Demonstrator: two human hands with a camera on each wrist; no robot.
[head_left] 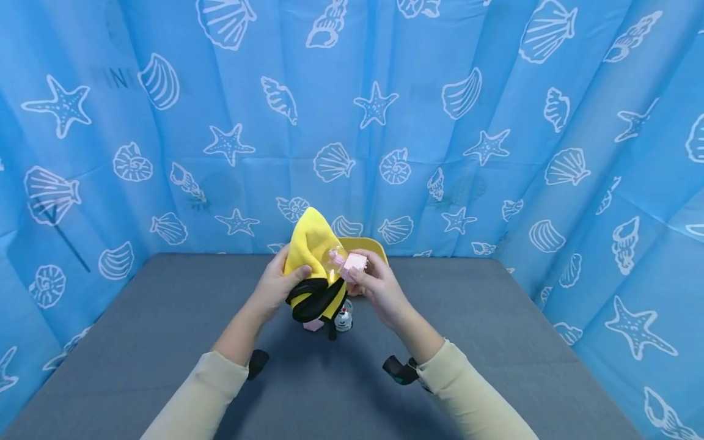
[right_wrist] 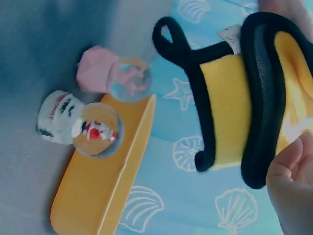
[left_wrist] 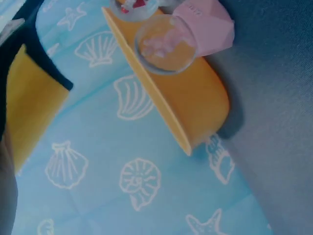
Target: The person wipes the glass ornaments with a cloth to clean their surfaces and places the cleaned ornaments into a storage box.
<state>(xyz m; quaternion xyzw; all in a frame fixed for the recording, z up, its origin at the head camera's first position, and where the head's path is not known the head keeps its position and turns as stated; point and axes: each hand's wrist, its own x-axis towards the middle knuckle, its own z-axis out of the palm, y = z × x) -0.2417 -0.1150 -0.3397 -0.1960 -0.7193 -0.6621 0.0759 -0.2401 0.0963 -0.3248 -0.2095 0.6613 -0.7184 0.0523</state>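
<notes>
My left hand grips a yellow cloth with thick black edging, bunched up above the table. In the right wrist view the cloth shows a black hanging loop and a white tag. My right hand pinches the faceted pink base of a snow globe between thumb and fingers. Its clear ball, with a pink figure inside, lies sideways against the cloth. Below the hands stand a second pink snow globe and a Santa snow globe with a white base.
Behind the two standing globes is a yellow bin, close to the blue shell-print curtain. The grey tabletop spreads to both sides. A dark wrist device hangs under the right forearm, another by the left.
</notes>
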